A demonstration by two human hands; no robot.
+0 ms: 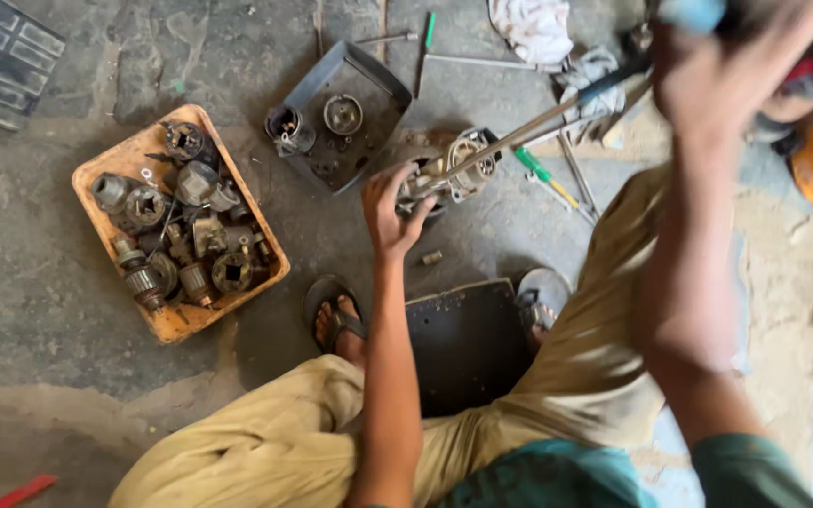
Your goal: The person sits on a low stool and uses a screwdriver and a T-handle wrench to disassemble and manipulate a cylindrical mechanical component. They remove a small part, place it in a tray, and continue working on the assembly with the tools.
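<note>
Rough grey concrete floor carries everything, and the person sits low on it, knees spread. Near the middle of the floor lies a small metal motor assembly (458, 174). The left hand (390, 212) presses down on its near side, fingers curled over the housing. The right hand (708, 80), raised and blurred, is closed round the blue handle of a long tool (557, 108) whose tip rests on the assembly. This looks like prying or loosening a part; the next move likely calls for firm bracing, since the shaft could slip toward the left fingers.

Just beyond sits a dark metal tray (312, 89) holding round parts. Toward the left edge of the floor, an orange tray (181, 325) is heaped with greasy motor pieces. Screwdrivers (543, 179) and a white rag (531, 28) lie behind, crowding the tool's swing. A sandalled foot (336, 320) rests close by.
</note>
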